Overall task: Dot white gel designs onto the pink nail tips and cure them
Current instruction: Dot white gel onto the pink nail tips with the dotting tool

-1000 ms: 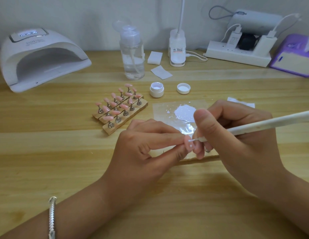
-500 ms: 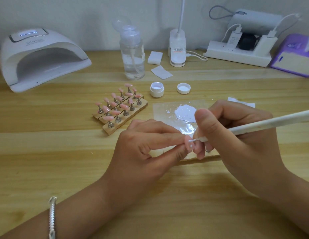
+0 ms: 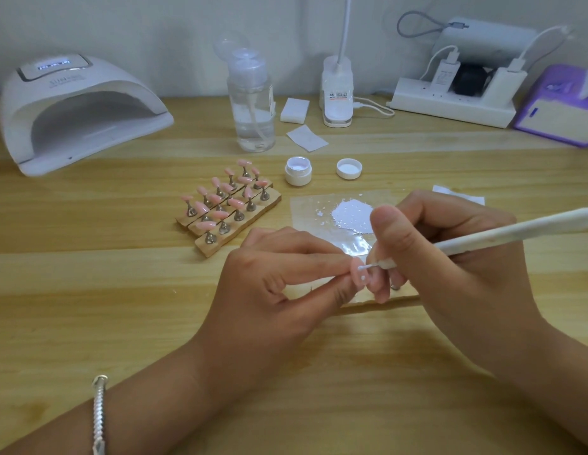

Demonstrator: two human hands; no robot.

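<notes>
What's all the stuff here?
curing lamp: one, white, back left
pump bottle: one, clear, back middle
desk lamp: one, white, back middle
power strip: one, white, back right
box: one, purple, far right
wipes: some, white, scattered
gel jar: one, white, centre
lid: one, white, beside jar
racked nail tips: many, pink, centre left
gel sheet: one, clear, centre
dotting tool: one, white, right hand
held nail tip: one, pink, left hand
left hand: one, pinching that tip
right hand: one, gripping dotting tool

A home nail-art desk: curing lamp (image 3: 79, 110), power strip (image 3: 450, 105), wooden table (image 3: 89, 307).
</notes>
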